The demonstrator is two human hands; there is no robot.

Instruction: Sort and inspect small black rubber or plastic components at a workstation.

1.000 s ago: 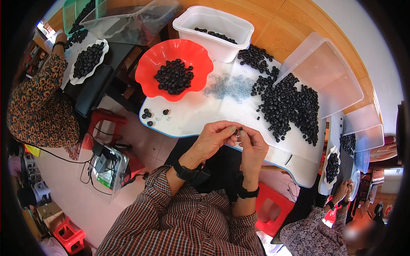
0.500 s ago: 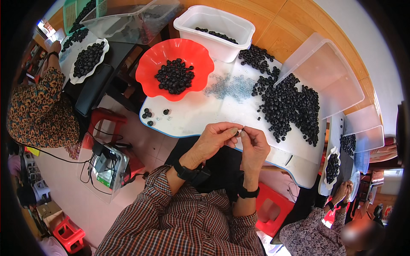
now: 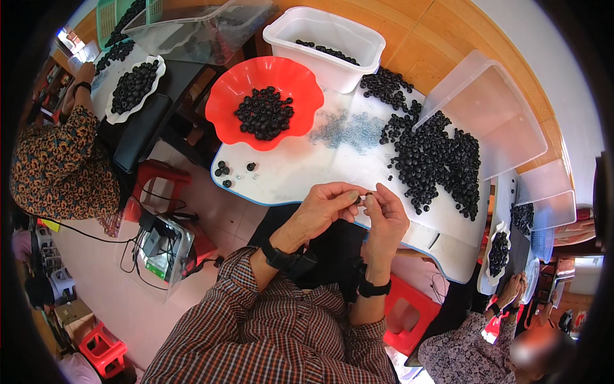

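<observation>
My left hand [image 3: 327, 210] pinches a small round black piece [image 3: 357, 200] between thumb and forefinger, over the table's near edge. Close against it, my right hand [image 3: 387, 217] has its thumb and fingertips together at the same spot; what they grip, if anything, is too small to make out. Beyond my hands, tiny clear pieces [image 3: 358, 132] are scattered on the white table [image 3: 281, 182]. To their right spreads a large heap of black round pieces [image 3: 435, 157]. A red wavy-edged bowl [image 3: 220, 96] at the far left holds more black pieces.
A white tub [image 3: 275, 35] with black pieces stands at the back. A translucent bin [image 3: 511, 121] lies tipped behind the heap. Several loose black pieces [image 3: 222, 170] sit near the table's left edge. Other people work at left and right. Red stools [image 3: 409, 313] stand below.
My right hand has shifted slightly right, and its forefinger is now raised straighter. The black piece in my left hand shows more clearly. The whole view has moved a little.
</observation>
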